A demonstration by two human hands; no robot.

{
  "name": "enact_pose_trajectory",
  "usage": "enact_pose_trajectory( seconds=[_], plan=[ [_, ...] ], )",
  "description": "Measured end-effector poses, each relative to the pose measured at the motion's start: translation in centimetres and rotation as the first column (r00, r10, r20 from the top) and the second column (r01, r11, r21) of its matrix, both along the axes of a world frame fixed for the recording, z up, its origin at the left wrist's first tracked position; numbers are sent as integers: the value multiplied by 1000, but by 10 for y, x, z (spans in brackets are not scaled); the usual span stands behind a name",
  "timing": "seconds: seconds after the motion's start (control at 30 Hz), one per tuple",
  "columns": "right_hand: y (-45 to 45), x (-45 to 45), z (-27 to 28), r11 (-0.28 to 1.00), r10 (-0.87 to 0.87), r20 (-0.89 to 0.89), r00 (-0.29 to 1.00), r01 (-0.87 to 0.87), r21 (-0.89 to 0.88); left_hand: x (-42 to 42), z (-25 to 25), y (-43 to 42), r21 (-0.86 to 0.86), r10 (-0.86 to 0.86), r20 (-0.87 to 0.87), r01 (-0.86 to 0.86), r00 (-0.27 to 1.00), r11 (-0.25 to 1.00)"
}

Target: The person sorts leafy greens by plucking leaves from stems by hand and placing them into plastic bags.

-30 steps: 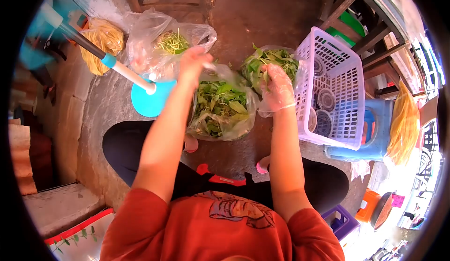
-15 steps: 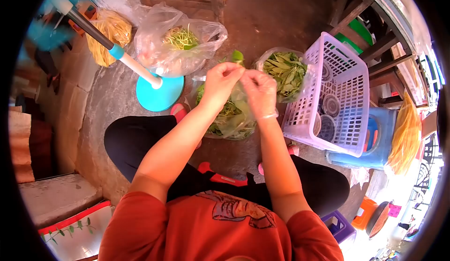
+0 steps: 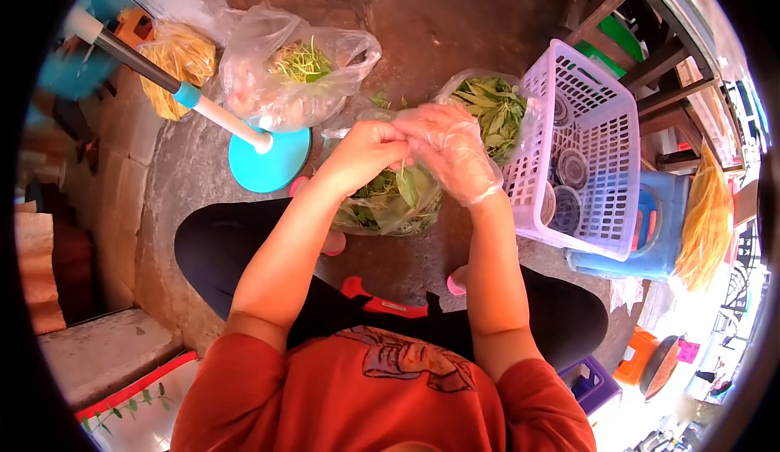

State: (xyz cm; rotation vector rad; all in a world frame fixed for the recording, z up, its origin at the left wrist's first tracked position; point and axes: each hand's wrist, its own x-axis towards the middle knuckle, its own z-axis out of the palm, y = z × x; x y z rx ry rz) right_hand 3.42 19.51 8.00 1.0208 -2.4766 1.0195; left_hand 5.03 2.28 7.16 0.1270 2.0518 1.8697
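Note:
Both my hands meet over a clear plastic bag of green leaves (image 3: 382, 212) on the ground between my feet. My bare left hand (image 3: 366, 153) has its fingers pinched on a small leafy sprig (image 3: 408, 185), whose leaves hang below the fingertips. My right hand (image 3: 451, 150) wears a clear plastic glove; its fingers are closed against the left fingertips, and whatever they grip is hidden. Beyond my right hand lies a second bag of leaves (image 3: 496, 115). At the upper left, another clear bag (image 3: 272, 103) holds thin green stems (image 3: 301, 62).
A lilac basket (image 3: 532, 208) with round lids inside stands at the right, beside a blue plastic stool (image 3: 662, 241). A pole on a turquoise round base (image 3: 264, 172) rises at the left. Yellow bags (image 3: 179, 62) lie behind it. Wooden furniture (image 3: 658, 70) borders the upper right.
My hands first came together from apart, the right one leaving the far leaf bag. Since then they have tilted lower, and a leafy sprig now hangs beneath the fingers.

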Motion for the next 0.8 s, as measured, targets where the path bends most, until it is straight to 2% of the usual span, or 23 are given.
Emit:
enact_pose_trajectory(
  seconds=[0.07, 0.17, 0.27, 0.3, 0.33, 0.4, 0.43, 0.53, 0.63, 0.67, 0.73, 0.77, 0.8],
  plan=[
    [3, -5, 4, 999, 40, 122, 992, -42, 20, -1, 3, -3, -5, -16, 37, 16, 999, 1000],
    [3, -8, -3, 1000, 9, -17, 1000, -10, -21, -3, -3, -7, 32, -31, 51, 29, 998, 999],
    [-11, -6, -2, 989, -133, 33, 991, 131, 65, -3, 0, -1, 39, 86, 78, -90, 993, 995],
    [-17, -5, -19, 972, -177, 50, 983, 182, -149, -4, -2, 0, 81, 81, 59, -86, 995, 993],
    [-23, -3, -31, 927, -178, 240, 954, 244, -285, -7, -5, 0, 123, 79, 40, -84, 996, 989],
    [-38, 6, -36, 771, -73, 580, 811, 415, -483, -10, -10, 1, 148, 104, 8, -104, 995, 984],
    [-41, 9, -35, 739, -21, 618, 786, 429, -520, -10, -13, 2, 133, 128, -5, -126, 992, 983],
    [-46, 12, -38, 704, -74, 614, 785, 477, -525, -11, -24, 3, 78, 163, -60, -158, 985, 984],
    [-33, 2, -48, 891, -162, 430, 888, 319, -323, -11, -27, -3, -75, 130, -117, -139, 985, 987],
    [-24, 0, -45, 919, -90, 441, 893, 246, -308, -11, -28, -6, -144, 111, -133, -130, 985, 981],
    [-6, -5, -32, 954, 57, 467, 883, 90, -286, -9, -21, -9, -115, 88, -55, -94, 995, 989],
    [-2, -6, -29, 974, 15, 496, 868, 101, -205, -8, -19, -10, -100, 74, -16, -75, 997, 992],
    [-5, -8, -32, 956, -57, 433, 899, 173, -235, -8, -17, -10, -111, 51, -9, -51, 999, 992]
  ],
)
